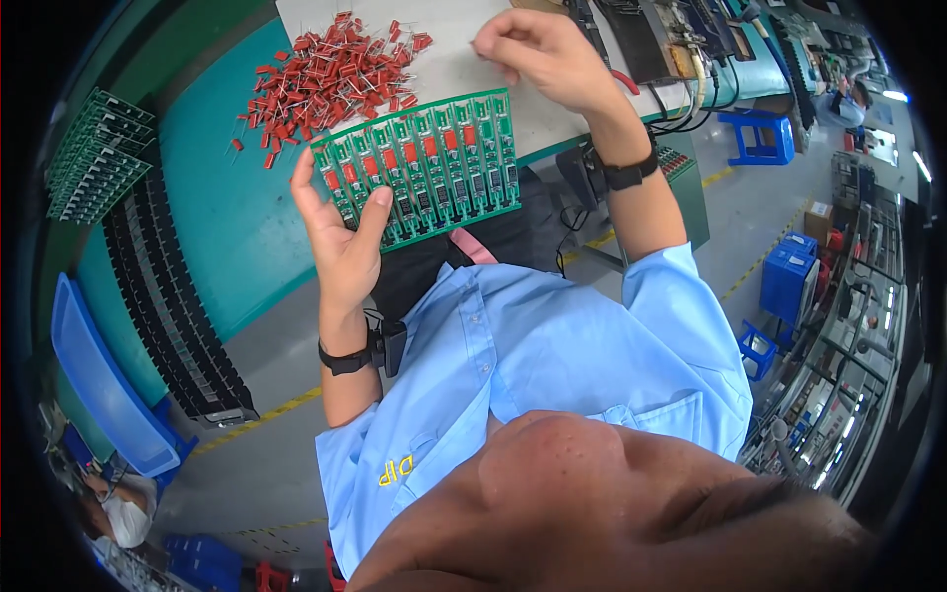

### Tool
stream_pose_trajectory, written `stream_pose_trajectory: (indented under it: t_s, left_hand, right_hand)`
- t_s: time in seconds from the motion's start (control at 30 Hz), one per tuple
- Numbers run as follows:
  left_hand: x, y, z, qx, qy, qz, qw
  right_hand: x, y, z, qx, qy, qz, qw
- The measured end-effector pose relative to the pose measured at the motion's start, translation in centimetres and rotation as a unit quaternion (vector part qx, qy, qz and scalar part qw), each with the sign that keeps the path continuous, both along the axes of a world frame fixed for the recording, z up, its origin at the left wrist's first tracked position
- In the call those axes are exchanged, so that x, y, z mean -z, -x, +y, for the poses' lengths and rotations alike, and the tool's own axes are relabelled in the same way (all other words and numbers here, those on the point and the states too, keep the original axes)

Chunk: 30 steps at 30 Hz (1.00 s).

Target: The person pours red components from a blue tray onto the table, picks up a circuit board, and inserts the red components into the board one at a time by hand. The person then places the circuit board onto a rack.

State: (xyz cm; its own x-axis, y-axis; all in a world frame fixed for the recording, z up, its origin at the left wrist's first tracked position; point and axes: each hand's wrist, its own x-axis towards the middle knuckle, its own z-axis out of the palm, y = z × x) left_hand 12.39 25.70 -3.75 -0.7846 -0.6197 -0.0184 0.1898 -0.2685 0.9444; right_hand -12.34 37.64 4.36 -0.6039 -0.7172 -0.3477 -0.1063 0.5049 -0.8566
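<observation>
My left hand (pixel 345 247) grips the left end of a green circuit board panel (pixel 449 219), thumb on top and fingers at its edge. The panel is tilted, made of several narrow strips side by side. Red film capacitors sit in a row across most of its strips; the rightmost strips show none. A loose heap of red capacitors (pixel 340 79) with thin wire leads lies beyond the panel on a white surface. Above the panel's far right corner is my right hand (pixel 552 59), its fingertips pinched together. Anything between them is too small to make out.
Stacked green boards (pixel 99 163) stand at far left, beside a long black slotted rack (pixel 173 296) on the teal table (pixel 217 217). A blue tray (pixel 104 385) lies lower left. Equipment with cables (pixel 691 59) occupies the back right. A blue stool (pixel 758 136) stands on the floor.
</observation>
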Motion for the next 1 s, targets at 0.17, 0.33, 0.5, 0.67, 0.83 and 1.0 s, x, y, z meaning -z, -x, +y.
stream_pose_trajectory:
  t_s: [0.17, 0.33, 0.5, 0.67, 0.83, 1.0]
  left_hand:
    - [-0.1, 0.2, 0.3, -0.014, 0.019, -0.019, 1.0]
    - [-0.2, 0.3, 0.2, -0.018, 0.028, -0.027, 0.999]
    - [0.1, 0.3, 0.2, -0.023, 0.028, -0.039, 0.999]
    - [-0.2, 0.4, 0.3, -0.024, 0.026, -0.032, 0.999]
    - [-0.1, 0.2, 0.2, -0.019, 0.016, -0.032, 0.999]
    - [0.0, 0.2, 0.2, -0.014, 0.018, -0.032, 0.999]
  right_hand:
    - [4.0, -0.1, 5.6, -0.001, 0.264, -0.037, 0.964]
    - [3.0, -4.3, 6.7, 0.003, 0.265, -0.113, 0.958]
    - [4.2, -5.2, 6.3, -0.028, 0.252, -0.02, 0.967]
    - [4.3, -5.1, 6.4, -0.032, 0.234, -0.034, 0.971]
    - [4.4, -5.0, 6.4, -0.053, 0.231, 0.0, 0.972]
    - [4.1, -4.8, 6.2, -0.072, 0.215, 0.034, 0.973]
